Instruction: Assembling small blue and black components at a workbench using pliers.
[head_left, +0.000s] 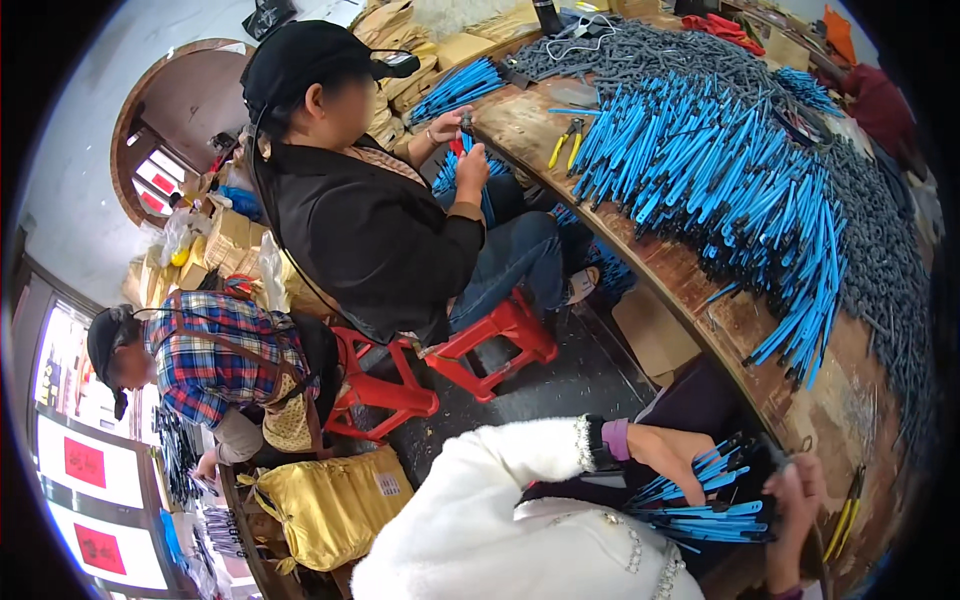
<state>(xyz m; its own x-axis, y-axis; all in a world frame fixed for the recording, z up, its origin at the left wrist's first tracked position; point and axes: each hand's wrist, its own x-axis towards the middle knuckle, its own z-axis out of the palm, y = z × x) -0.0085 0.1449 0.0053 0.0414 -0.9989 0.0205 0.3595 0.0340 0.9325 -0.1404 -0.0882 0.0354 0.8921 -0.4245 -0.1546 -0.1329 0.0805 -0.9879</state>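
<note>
My left hand [668, 455], below a white sleeve and purple cuff, is closed around part of a bunch of blue plastic sticks [700, 522] with black ends, low in front of me beside the table edge. Some of its fingers are hidden among the sticks. To its right, at the black ends, my right hand [797, 500] is closed with its fingers bent. A dark grey piece [773, 452] shows at its fingertips, too smeared to make out its kind. Just right of this hand, yellow-handled pliers [848, 512] lie on the wooden table [775, 395].
A large heap of blue sticks [690, 160] covers the table, bordered by grey plastic parts [880, 260]. More yellow-handled pliers [567, 145] lie farther off. A seated co-worker [365, 210] holds red-handled pliers. Another person [225, 360] bends near red stools [490, 345] and a yellow sack [335, 505].
</note>
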